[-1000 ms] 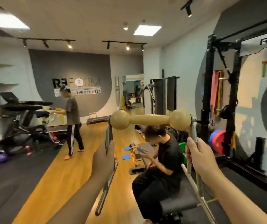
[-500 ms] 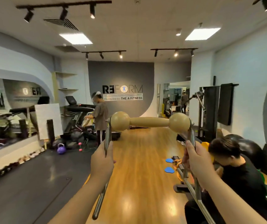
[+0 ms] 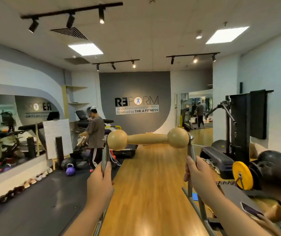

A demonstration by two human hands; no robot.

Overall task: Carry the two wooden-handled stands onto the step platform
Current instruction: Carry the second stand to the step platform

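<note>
Swinging left from the seated person toward the step platform [image 3: 219, 158], you are carrying a wooden-handled stand [image 3: 147, 138] chest-high, left hand [image 3: 100, 183] and right hand [image 3: 198, 178] each gripping an upright.

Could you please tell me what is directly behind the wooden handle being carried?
Behind the wooden handle lie the wood floor and the grey logo wall. The handle covers the wall's base and part of a treadmill.
</note>
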